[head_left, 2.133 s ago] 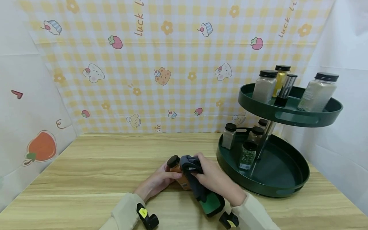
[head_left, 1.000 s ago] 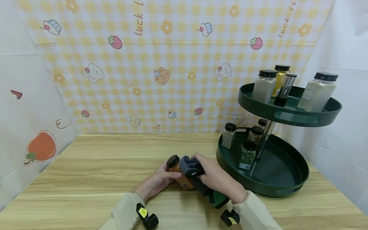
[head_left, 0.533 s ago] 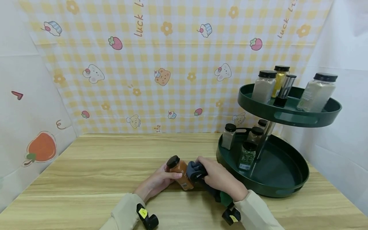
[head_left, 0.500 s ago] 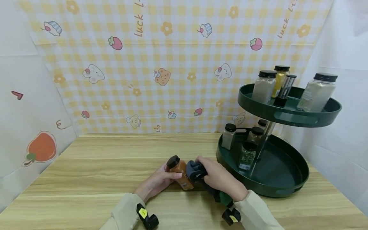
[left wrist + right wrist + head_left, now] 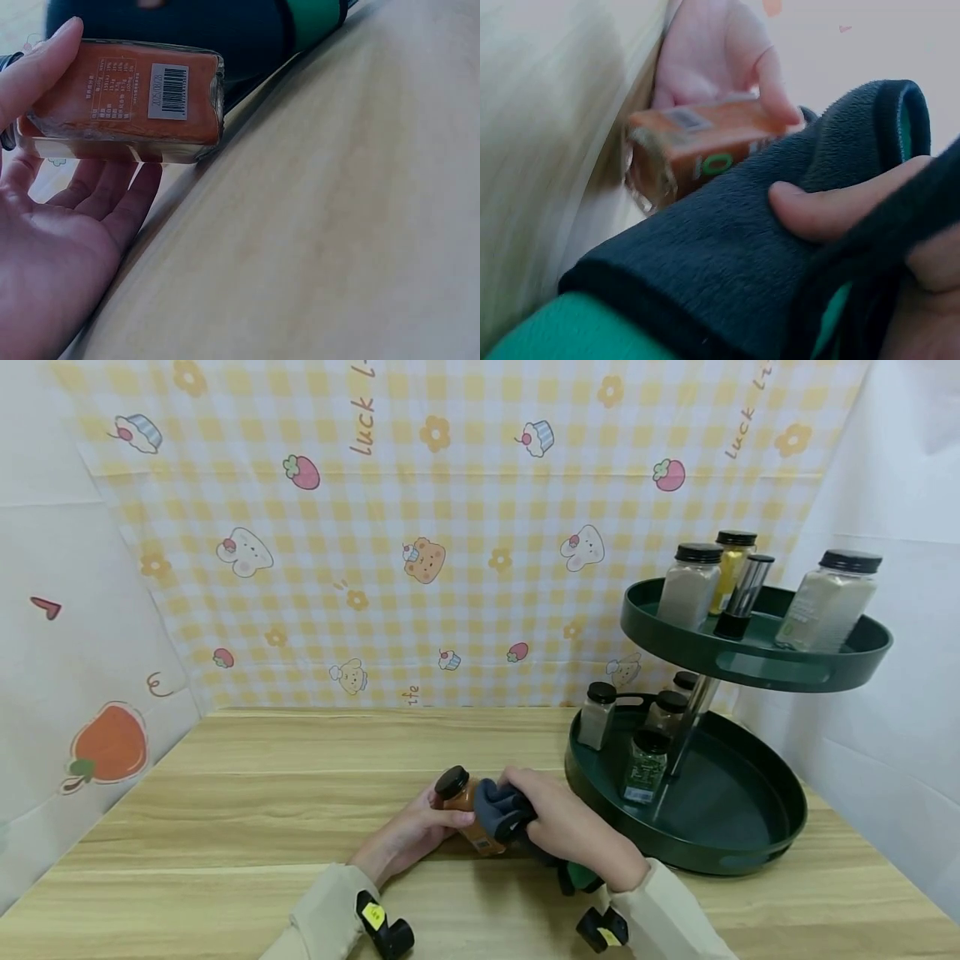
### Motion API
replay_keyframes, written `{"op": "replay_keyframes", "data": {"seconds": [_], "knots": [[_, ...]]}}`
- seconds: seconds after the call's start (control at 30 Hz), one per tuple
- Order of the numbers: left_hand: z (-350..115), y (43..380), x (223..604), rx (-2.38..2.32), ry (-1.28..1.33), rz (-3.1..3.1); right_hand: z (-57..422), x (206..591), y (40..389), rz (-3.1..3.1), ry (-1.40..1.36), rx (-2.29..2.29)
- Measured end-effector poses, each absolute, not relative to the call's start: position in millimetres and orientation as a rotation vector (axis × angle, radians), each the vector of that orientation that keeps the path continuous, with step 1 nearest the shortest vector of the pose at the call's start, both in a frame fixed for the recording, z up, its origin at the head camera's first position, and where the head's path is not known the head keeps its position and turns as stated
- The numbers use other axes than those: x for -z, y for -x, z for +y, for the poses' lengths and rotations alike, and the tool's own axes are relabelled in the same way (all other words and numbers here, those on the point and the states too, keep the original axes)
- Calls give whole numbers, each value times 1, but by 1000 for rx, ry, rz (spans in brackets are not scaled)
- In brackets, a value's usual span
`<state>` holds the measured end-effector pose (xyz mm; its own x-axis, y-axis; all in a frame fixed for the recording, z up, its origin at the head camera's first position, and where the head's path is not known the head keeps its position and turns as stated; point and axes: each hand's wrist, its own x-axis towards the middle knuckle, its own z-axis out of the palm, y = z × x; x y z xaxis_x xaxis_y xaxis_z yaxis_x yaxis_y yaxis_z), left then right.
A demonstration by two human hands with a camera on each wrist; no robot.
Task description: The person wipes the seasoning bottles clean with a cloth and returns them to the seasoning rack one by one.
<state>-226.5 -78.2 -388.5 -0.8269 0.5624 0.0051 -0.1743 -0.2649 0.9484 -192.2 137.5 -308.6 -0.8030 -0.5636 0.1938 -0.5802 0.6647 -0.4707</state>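
Note:
A glass spice jar [image 5: 483,838] of orange-brown powder, with a black lid, leans to the left just above the wooden table. My left hand [image 5: 412,831] grips it near the lid, thumb on the near side and fingers behind. Its barcode label [image 5: 169,91] faces the left wrist camera. My right hand [image 5: 558,817] holds a bunched dark grey cloth [image 5: 501,810] with green parts and black edging. In the head view the cloth overlaps the jar's right side. The right wrist view shows my right thumb [image 5: 817,210] pressing on the cloth, whose green end [image 5: 570,330] hangs down.
To the right stands a dark green two-tier round rack [image 5: 686,852]. Its lower tier bears several small black-lidded jars, among them one of green herbs [image 5: 645,772]. Larger jars, such as a white one [image 5: 828,610], stand on the upper tier [image 5: 772,668]. A checked curtain [image 5: 465,610] hangs behind the table.
The right hand first drew the cloth to the right, baring more of the jar, then brought it back left against the jar's side. The left hand and jar have stayed almost still.

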Motion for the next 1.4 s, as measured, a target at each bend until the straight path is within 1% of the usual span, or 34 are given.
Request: {"op": "replay_keyframes", "data": {"seconds": [0.37, 0.77, 1.4], "knots": [[-77, 225, 386, -2093, -430, 1599, 148, 311, 197, -2982, -947, -644], [-80, 226, 389, -2111, -511, 1543, 136, 309, 192, -2795, -951, -926], [-77, 224, 387, -2092, -456, 1596, 149, 310, 198, -2997, -915, -834]]}}
